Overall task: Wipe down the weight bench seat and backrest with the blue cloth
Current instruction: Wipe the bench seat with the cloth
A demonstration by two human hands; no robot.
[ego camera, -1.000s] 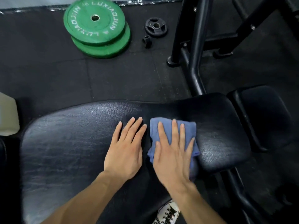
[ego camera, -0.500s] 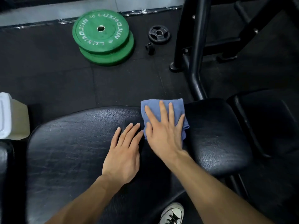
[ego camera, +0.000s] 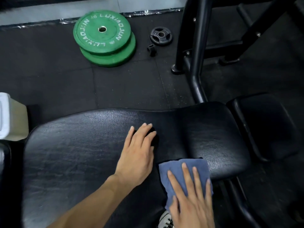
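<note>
The long black padded backrest (ego camera: pixel 82 145) of the weight bench runs across the lower view, with the smaller black seat pad (ego camera: pixel 266 125) to its right. My right hand (ego camera: pixel 192 199) presses flat, fingers spread, on the folded blue cloth (ego camera: pixel 182 163) at the near edge of the backrest, where the cloth hangs partly over the side. My left hand (ego camera: pixel 138 153) lies flat on the backrest just left of the cloth, fingers together, holding nothing.
Two stacked green weight plates (ego camera: pixel 105 38), a small black plate (ego camera: pixel 160 36) and a black collar clip (ego camera: pixel 151 49) lie on the rubber floor beyond the bench. Black rack posts (ego camera: pixel 197 46) rise at the right. A white container (ego camera: pixel 9 117) stands at the left. My shoe (ego camera: pixel 164 219) shows below.
My right hand has dragged the blue cloth from the far edge of the backrest back to the near edge. My left hand stays planted on the pad.
</note>
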